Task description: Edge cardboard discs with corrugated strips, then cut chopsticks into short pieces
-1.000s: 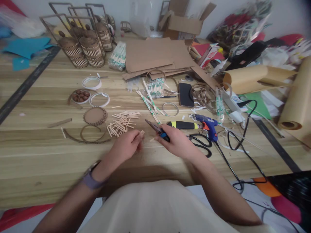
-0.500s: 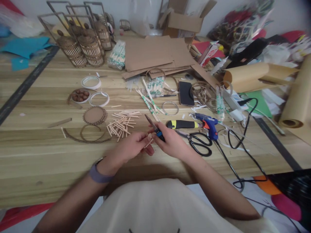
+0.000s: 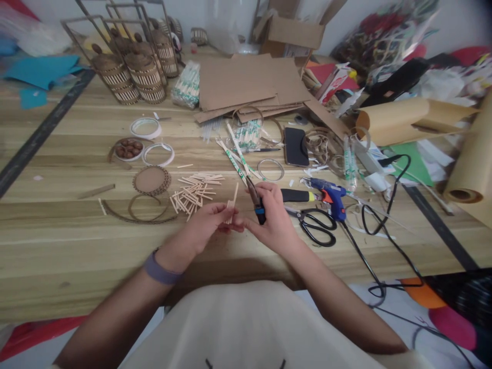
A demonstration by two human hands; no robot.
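Observation:
My left hand (image 3: 212,221) is closed on small pale wooden sticks (image 3: 230,205), one of them standing up above the others. Held in my right hand (image 3: 274,218) is a pair of pliers (image 3: 254,197) with dark jaws and a blue-and-black handle, the jaws pointing away from me. My right fingertips meet the sticks beside my left fingers. A loose pile of short sticks (image 3: 194,192) lies just beyond my left hand. Paper-wrapped chopsticks (image 3: 235,158) lie past the pliers.
Right of my hands are black scissors (image 3: 318,225), a yellow-black handled tool (image 3: 298,195) and a blue glue gun (image 3: 332,197) with its cord. A round cardboard piece (image 3: 151,180), tape rolls (image 3: 145,128) and a bowl of brown balls (image 3: 129,149) sit left. Cardboard sheets (image 3: 249,82) lie behind.
My right hand has turned and shifted slightly right, so the pliers point more directly forward, away from the sticks. One stick now stands up from my left fingers.

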